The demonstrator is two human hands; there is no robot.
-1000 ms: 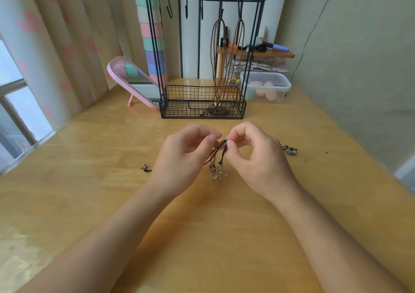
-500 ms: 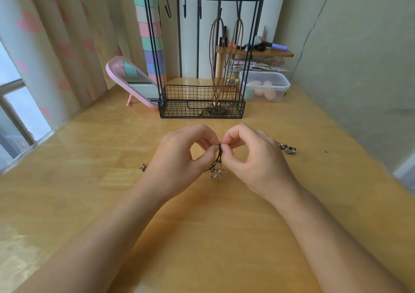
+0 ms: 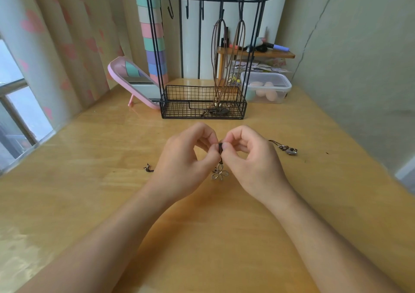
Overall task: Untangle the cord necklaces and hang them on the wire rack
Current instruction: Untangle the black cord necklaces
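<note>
At the centre of the frame, just above the desk (image 3: 89, 202), the left hand (image 3: 185, 158) and right hand (image 3: 253, 160) met. The fingers (image 3: 211, 141) and thumb of each pinched the dark cord necklace (image 3: 220, 149) at one bunched spot. The visible cord ran roughly vertically in the frame, with the flower pendant (image 3: 220, 174) at its lower end. It looked light, thin and limp, and likely to slip. The tangle itself seemed the place to grip, not the pendant. Two hung necklaces (image 3: 216, 68) were on the wire rack (image 3: 184, 109) at upper centre.
</note>
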